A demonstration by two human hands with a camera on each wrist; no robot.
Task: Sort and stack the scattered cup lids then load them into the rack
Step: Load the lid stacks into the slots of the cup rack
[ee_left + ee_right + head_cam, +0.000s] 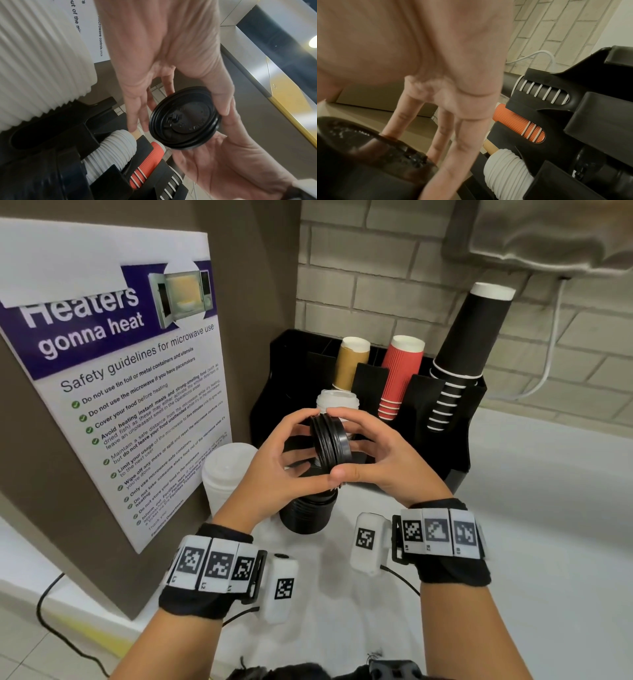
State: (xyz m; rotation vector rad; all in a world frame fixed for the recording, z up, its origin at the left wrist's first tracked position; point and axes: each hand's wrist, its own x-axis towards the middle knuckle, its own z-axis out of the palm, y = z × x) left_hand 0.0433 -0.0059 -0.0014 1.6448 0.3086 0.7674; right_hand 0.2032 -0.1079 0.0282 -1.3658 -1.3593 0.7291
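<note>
Against a brick wall, the black rack (459,446) on the white counter (548,508) holds brown, red and black cup stacks and white lids (337,402). Left hand (274,470) and right hand (383,453) together grip black lids (330,441) before it.

1. Just beyond the fingertips stood the black rack (459,440), its slots filled by a white lid stack (337,402), brown cups (351,362), red cups (400,376) and black cups (462,354).
2. Left of the fingers, a poster panel (113,371) and tall white lid stack (226,470) walled that side.
3. Below the fingers sat a black lid stack (306,513).
4. Right of the fingers, the white counter (548,491) lay open.
</note>
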